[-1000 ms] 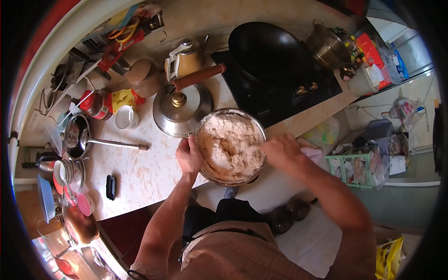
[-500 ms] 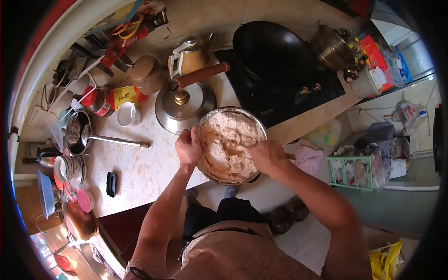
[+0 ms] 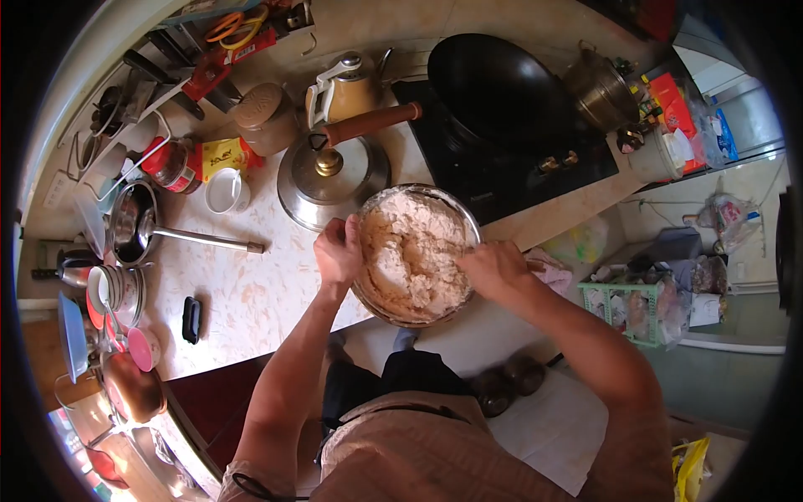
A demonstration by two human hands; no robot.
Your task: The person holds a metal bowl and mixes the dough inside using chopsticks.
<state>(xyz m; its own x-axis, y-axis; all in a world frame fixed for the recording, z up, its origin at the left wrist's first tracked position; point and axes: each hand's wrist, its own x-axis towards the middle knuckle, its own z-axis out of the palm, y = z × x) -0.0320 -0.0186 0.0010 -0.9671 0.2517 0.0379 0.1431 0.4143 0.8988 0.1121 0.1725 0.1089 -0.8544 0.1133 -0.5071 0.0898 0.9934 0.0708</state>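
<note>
A metal bowl [image 3: 474, 224] full of pale, crumbly flour mixture [image 3: 416, 251] is held over the counter's front edge. My left hand [image 3: 339, 253] grips its left rim, thumb and fingers pressed together there. At the right rim, my right hand [image 3: 493, 269] is closed, knuckles up, its fingertips at the edge of the mixture. It holds a thin stick, mostly hidden by the hand now; its end showed half a second ago. Close behind the bowl lies a round metal lid [image 3: 355, 188] with a knob, on the marbled counter [image 3: 242, 293].
A black wok [image 3: 493, 88] sits on the black hob [image 3: 468, 180], a brass-coloured pot [image 3: 600, 92] to its right. Left are a long-handled pan [image 3: 132, 224], stacked bowls [image 3: 125, 293], a white cup [image 3: 226, 192] and a black object [image 3: 191, 320]. A green basket [image 3: 619, 309] stands right.
My right hand moved inward over the mixture, then back out to the right rim. The mixture's surface has shifted slightly. My left hand stays on the rim, and the view has tilted a little.
</note>
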